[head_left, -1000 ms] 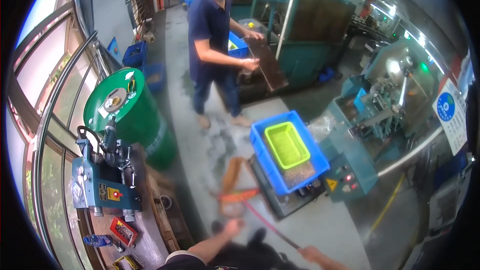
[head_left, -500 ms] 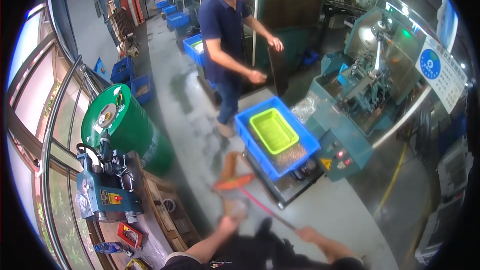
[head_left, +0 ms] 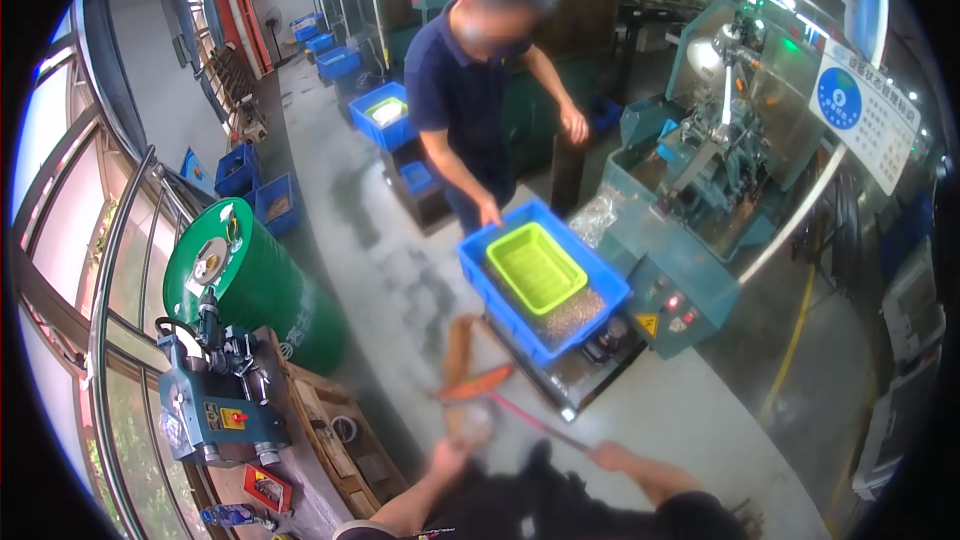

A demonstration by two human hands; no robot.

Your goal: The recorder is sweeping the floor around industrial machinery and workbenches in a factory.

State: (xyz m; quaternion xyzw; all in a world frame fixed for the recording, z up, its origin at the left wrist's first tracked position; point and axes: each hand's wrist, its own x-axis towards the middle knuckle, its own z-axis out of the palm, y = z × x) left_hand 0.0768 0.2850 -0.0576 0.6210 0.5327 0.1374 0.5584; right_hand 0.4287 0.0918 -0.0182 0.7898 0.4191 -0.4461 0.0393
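Observation:
My right hand (head_left: pixel 612 456) is closed around the dark end of a thin red stick (head_left: pixel 537 422). The stick runs up and left to an orange head (head_left: pixel 478 383), and a brown, bristle-like part (head_left: pixel 460 348) lies beyond it, so it looks like a broom. My left hand (head_left: pixel 450 455) is closed beside a pale, blurred shape (head_left: pixel 468 425) just below the orange head; what it grips cannot be made out. Ahead, a blue crate (head_left: pixel 545 345) with small brownish pieces holds a lime-green basket (head_left: pixel 537 268).
A co-worker (head_left: pixel 470 100) stands behind the crate, one hand at its rim. A green machine (head_left: pixel 670 290) stands right. Left are a green drum (head_left: pixel 255 280) and a bench machine (head_left: pixel 222 410) beside a wooden pallet (head_left: pixel 335 425). More blue crates (head_left: pixel 380 118) line the aisle.
The co-worker has leaned forward and brought a hand down to the blue crate's rim. My view has shifted slightly. My hands keep nearly the same places by the red stick and pale shape.

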